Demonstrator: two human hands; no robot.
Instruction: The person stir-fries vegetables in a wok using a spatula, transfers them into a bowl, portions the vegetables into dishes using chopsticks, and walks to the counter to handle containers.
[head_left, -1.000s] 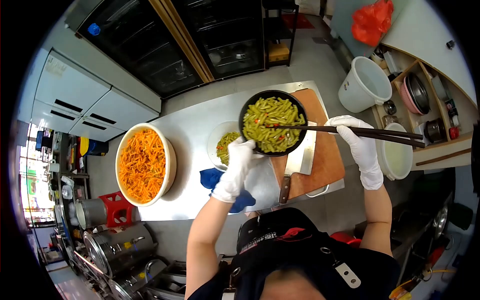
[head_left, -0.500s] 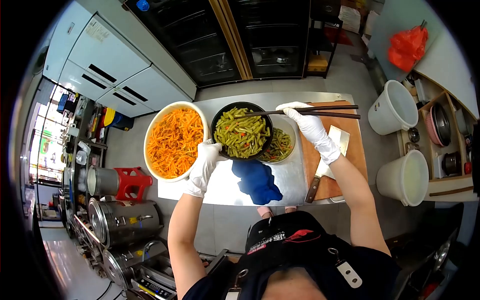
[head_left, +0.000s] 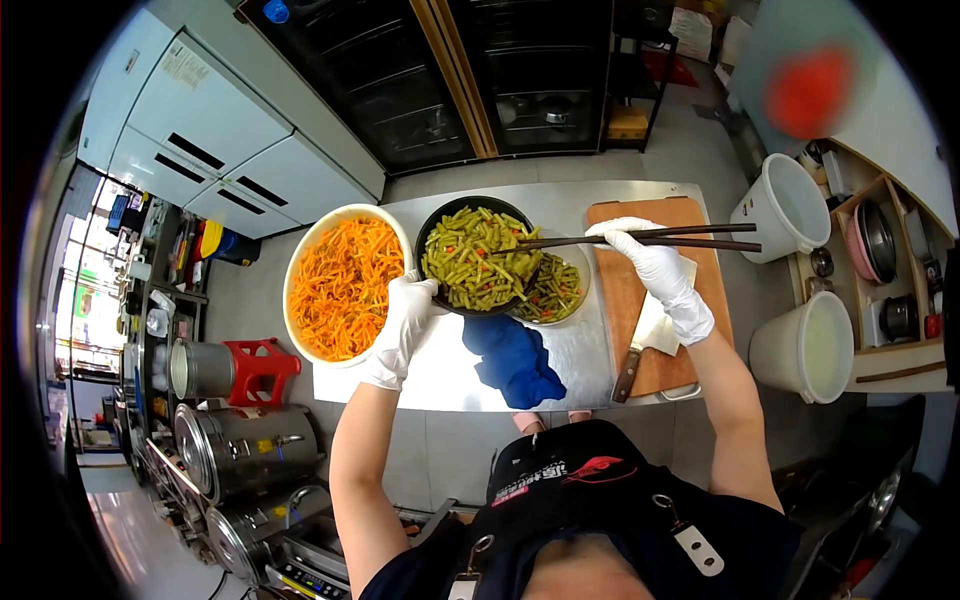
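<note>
My left hand [head_left: 402, 320], in a white glove, grips the near-left rim of a black bowl [head_left: 521, 213] of cut green beans [head_left: 475, 262] with red bits. My gloved right hand [head_left: 655, 268] is closed around a pair of long dark chopsticks [head_left: 575, 241], whose tips lie among the beans. Partly under the black bowl, to its right, is a clear bowl [head_left: 587, 287] with more green beans. Beside my left hand stands a cream bowl [head_left: 291, 318] filled with shredded orange vegetable [head_left: 345, 280].
A blue cloth [head_left: 514, 358] lies on the steel table [head_left: 440, 375]. Under my right forearm, a cleaver [head_left: 652, 328] rests on a wooden cutting board [head_left: 708, 325]. White buckets [head_left: 800, 350] stand at the right, and a red stool [head_left: 258, 372] and steel pots [head_left: 250, 450] at the left.
My right hand has shifted right and slightly toward me, sliding the chopsticks right with their tips still in the beans. My left hand keeps its grip on the black bowl.
</note>
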